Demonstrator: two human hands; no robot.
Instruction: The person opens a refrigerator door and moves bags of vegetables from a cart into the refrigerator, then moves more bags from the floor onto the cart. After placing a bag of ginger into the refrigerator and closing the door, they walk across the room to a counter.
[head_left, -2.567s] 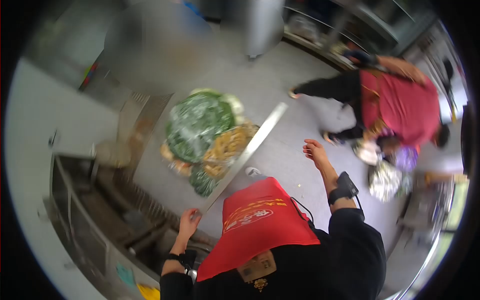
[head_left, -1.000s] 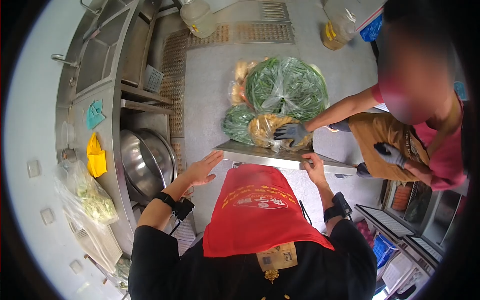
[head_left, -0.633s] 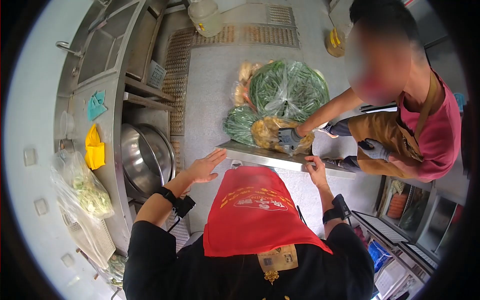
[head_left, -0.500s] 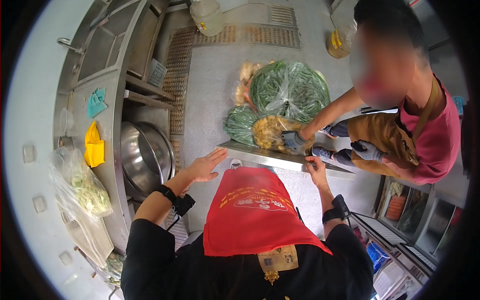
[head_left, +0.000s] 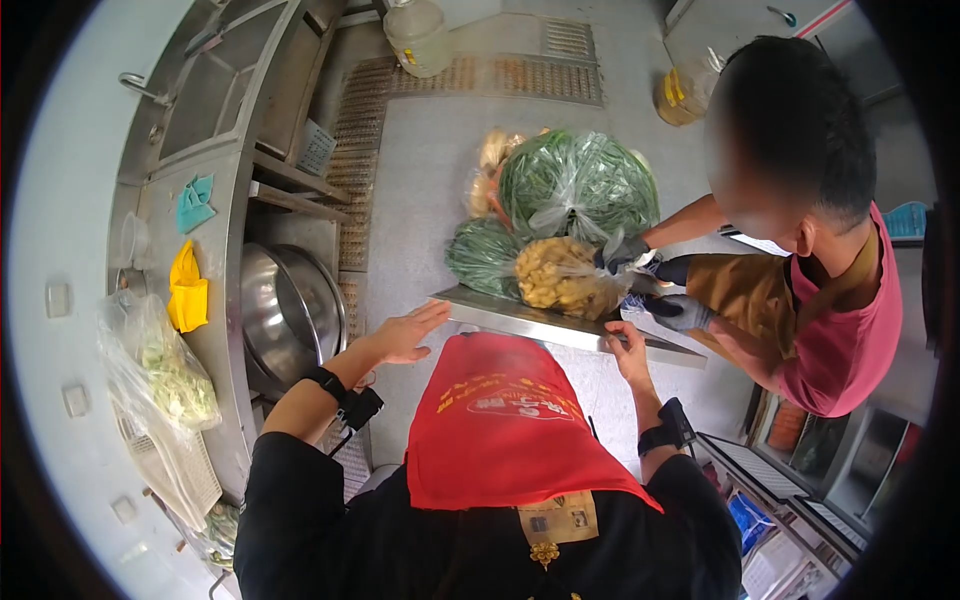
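A steel table (head_left: 490, 303) stands in front of me, its near edge running between my hands. My left hand (head_left: 405, 336) lies with fingers stretched out, the tips at the table's left corner. My right hand (head_left: 628, 350) has its fingers curled over the near edge, with the thumb on the front side. On top are a clear bag of yellow-brown, ginger-like roots (head_left: 560, 278), a small bag of greens (head_left: 480, 255) and a large bag of long green vegetables (head_left: 590, 185). Bagged pale vegetables (head_left: 492, 150) lie behind. A co-worker's gloved hands (head_left: 680, 310) are at the root bag.
The co-worker (head_left: 740, 300), in a brown apron, stands at the right. Along the left runs a steel sink counter (head_left: 205, 225) with a yellow cloth (head_left: 187, 290) and bagged vegetables (head_left: 175, 380). Large steel bowls (head_left: 270, 310) sit below it. Buckets (head_left: 418, 40) stand farther back.
The co-worker has leaned nearer and brought both gloved hands to the bag of roots, gathering its right end. The bag has shifted slightly right. My hands have hardly moved.
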